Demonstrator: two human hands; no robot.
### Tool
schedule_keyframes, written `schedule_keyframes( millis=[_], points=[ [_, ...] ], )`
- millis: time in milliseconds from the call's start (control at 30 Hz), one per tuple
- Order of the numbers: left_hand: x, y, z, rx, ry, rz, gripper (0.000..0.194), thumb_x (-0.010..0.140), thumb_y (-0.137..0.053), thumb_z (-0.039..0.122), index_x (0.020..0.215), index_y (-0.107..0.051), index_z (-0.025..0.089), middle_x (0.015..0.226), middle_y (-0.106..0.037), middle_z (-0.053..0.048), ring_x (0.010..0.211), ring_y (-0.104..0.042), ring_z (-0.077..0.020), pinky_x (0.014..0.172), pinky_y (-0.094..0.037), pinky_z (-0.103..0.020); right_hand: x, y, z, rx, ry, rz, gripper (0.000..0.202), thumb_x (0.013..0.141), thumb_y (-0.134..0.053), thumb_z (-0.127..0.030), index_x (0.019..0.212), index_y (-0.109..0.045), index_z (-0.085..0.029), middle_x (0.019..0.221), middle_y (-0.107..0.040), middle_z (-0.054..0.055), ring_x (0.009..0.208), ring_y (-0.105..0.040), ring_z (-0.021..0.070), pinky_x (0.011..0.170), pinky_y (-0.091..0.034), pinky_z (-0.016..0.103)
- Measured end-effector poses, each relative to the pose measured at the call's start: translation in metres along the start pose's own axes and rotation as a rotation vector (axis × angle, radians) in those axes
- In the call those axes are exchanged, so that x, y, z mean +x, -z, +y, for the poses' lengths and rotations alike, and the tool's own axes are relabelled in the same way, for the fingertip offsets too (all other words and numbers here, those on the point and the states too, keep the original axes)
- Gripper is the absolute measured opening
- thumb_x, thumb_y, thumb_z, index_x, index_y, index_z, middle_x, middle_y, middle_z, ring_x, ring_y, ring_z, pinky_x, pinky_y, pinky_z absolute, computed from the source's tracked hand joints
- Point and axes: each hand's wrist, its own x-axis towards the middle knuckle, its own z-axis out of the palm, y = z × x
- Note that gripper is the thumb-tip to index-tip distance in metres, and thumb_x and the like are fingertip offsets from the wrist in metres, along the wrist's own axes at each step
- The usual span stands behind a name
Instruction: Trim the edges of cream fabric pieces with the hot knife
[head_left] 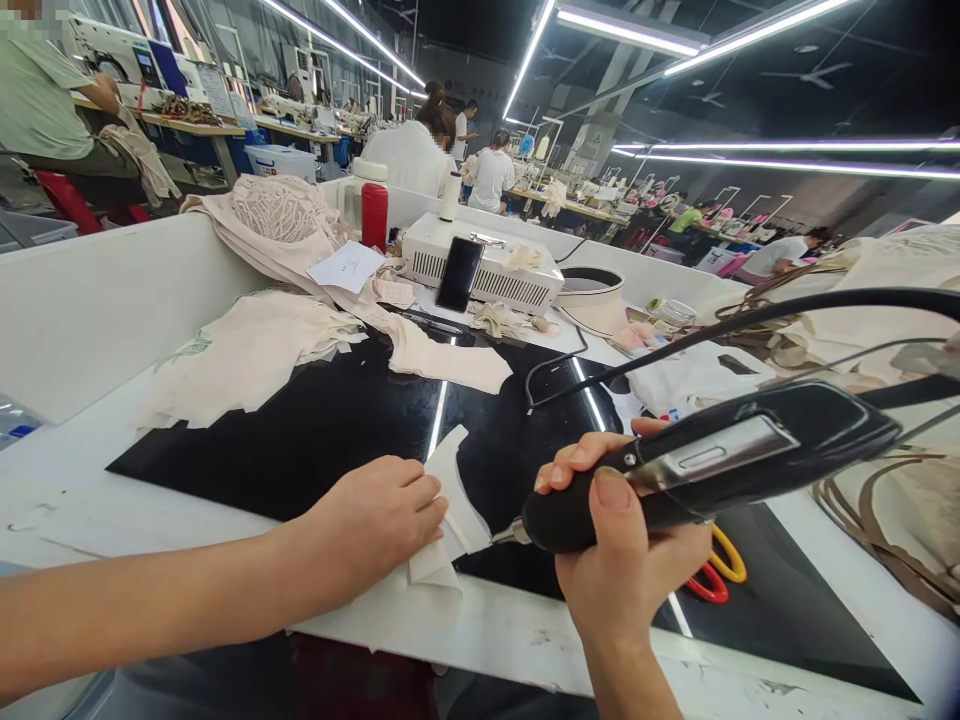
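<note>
My right hand [622, 540] is wrapped round a black corded hand tool [720, 470], a power tool with a narrow metal tip. The tip points left and meets the right edge of a small cream fabric piece [457, 500]. My left hand [382, 520] presses on this piece from the left, fingers together and bent, hiding part of it. The fabric lies at the near edge of a glossy black board [337, 440], with a corner over the white table. Beneath my right hand, the red and yellow handles of scissors [724, 565] show; their blades are hidden.
A pile of cream cut pieces [240, 350] lies left, and one longer strip [450, 355] behind. Further back stand a white vented box [480, 262], a phone [460, 272] and a red bottle [373, 212]. The tool's black cable [750, 315] arches over the right side.
</note>
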Motion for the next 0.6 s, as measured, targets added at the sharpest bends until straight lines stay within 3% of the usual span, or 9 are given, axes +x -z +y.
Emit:
schedule_keyframes(
  millis=[167,300,600],
  points=[
    [0.015,0.004,0.012,-0.08,-0.178,0.112,0.015,0.103,-0.055,0.008,0.1,-0.066,0.016,0.094,-0.068,-0.005,0.091,-0.066,-0.0178,0.085,-0.055,-0.03,0.001,0.0,0.0,-0.003,-0.003,-0.003,0.039,0.082,-0.084,-0.028,0.113,-0.061,-0.025,0.078,-0.068,-0.005,0.058,-0.063,0.012,0.056,-0.056,0.028],
    [0.025,-0.004,0.015,-0.141,-0.301,0.123,0.015,0.102,-0.055,0.006,0.099,-0.068,0.014,0.096,-0.069,-0.007,0.093,-0.066,-0.0167,0.089,-0.055,-0.027,0.001,-0.001,0.001,-0.023,-0.001,-0.001,0.04,0.082,-0.084,-0.03,0.114,-0.06,-0.025,0.078,-0.067,-0.005,0.057,-0.063,0.0126,0.055,-0.055,0.029],
    [0.021,-0.019,0.006,-0.217,-0.262,0.068,0.017,0.101,-0.058,0.006,0.112,-0.066,0.016,0.103,-0.071,-0.007,0.095,-0.069,-0.0172,0.093,-0.056,-0.028,0.001,-0.001,-0.001,-0.02,-0.001,0.003,0.042,0.082,-0.083,-0.03,0.115,-0.059,-0.025,0.078,-0.066,-0.005,0.057,-0.062,0.0124,0.054,-0.055,0.029]
  ],
)
